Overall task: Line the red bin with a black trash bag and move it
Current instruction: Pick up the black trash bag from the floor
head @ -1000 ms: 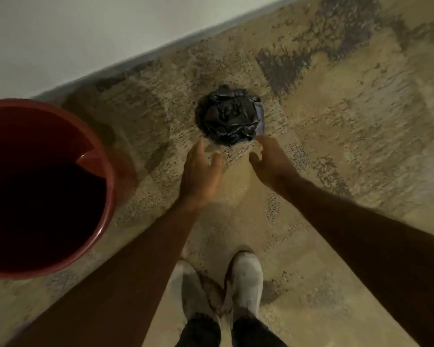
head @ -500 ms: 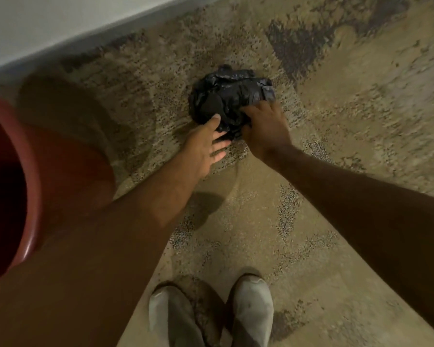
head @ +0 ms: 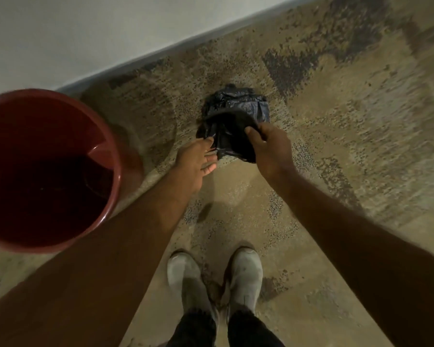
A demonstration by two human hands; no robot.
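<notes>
Bag (head: pixel 236 106) down on the patterned carpet (head: pixel 348 146), crumpled and black, near the wall edge — right hand (head: pixel 271 146) pinching a fold of it, left hand (head: pixel 196 161) with fingers loosely spread, fingertips on the plastic. Red bin (head: pixel 113 156) stands unlined at the carpet's left edge, pale shoes (head: pixel 243 276) below.

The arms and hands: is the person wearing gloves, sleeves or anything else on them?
Nothing is worn on them. The left hand and right hand are bare, with no gloves, and both forearms are uncovered to the frame's edge. No watch, ring or band shows in the dim light.
</notes>
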